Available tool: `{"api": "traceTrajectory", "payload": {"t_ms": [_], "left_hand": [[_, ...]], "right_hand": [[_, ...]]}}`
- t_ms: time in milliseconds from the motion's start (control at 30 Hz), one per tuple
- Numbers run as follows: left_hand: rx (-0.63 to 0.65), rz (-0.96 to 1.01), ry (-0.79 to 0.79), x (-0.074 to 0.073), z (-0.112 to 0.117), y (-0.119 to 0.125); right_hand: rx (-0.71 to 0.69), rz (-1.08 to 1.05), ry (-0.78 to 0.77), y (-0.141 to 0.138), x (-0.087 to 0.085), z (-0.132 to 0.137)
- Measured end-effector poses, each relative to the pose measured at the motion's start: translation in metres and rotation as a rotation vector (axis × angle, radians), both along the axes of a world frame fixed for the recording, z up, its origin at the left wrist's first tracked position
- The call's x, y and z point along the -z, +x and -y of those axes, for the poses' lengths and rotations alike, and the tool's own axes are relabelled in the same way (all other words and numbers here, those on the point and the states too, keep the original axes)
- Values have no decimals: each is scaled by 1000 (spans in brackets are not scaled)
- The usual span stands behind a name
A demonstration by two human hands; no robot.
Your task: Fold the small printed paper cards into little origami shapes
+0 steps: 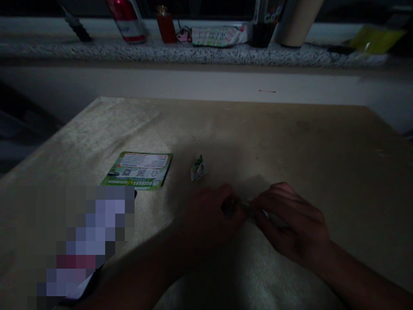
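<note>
Over the table (pixel 309 142), my left hand (pixel 214 211) is closed in a loose fist, fingers curled about something dark. Close beside it, my right hand (pixel 293 219) pinches between thumb and fingers. A small greyish piece (pixel 247 207) spans the gap between both hands; dim light and blur hide what it is. A small crumpled piece of green and white wrapper (pixel 198 168) lies just beyond my left hand. To its left rests a flat green printed leaflet or packet (pixel 140 170) with white text panels and square codes.
A blurred-out pixelated rectangular device (pixel 97 228) lies at the left front. Along the granite sill (pixel 206 54) stand a red can (pixel 127 21), a red bottle (pixel 166 26), a long printed packet (pixel 219 35), a dark bottle (pixel 263 26) and a beige cylinder (pixel 300 21).
</note>
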State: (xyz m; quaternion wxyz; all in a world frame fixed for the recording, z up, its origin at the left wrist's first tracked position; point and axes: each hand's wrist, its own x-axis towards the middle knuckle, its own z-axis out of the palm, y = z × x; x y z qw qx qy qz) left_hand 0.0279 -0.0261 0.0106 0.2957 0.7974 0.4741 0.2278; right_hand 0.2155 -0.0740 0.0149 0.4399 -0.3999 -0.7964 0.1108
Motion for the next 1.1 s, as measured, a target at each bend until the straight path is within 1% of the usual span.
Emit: {"api": "traceTrajectory", "payload": {"t_ms": [100, 233, 333, 400, 467, 567, 633, 733, 800, 933, 1100], "left_hand": [[5, -4, 62, -1, 0, -3], [-24, -21, 138, -4, -4, -9], [-30, 21, 241, -6, -7, -14], [-8, 83, 342, -5, -7, -15], [55, 129, 434, -4, -4, -13], [160, 130, 490, -4, 2, -6], [164, 129, 525, -4, 5, 0], [136, 91, 526, -5, 6, 5], [108, 62, 484, -6, 5, 5], [54, 7, 377, -8, 4, 1], [43, -59, 315, -8, 1, -4]], "right_hand": [[13, -16, 27, 0, -1, 1], [68, -43, 45, 4, -5, 2], [92, -62, 44, 8, -7, 2], [94, -74, 26, 9, -7, 1], [69, -77, -7, 8, -4, 0], [15, -62, -72, 4, 2, 0], [-8, -54, -100, 1, 4, -1], [-17, -46, -115, -1, 4, 0], [-13, -36, -116, -1, 3, 0], [16, -47, -69, 0, 0, 3], [39, -94, -85, 0, -2, 4]]}}
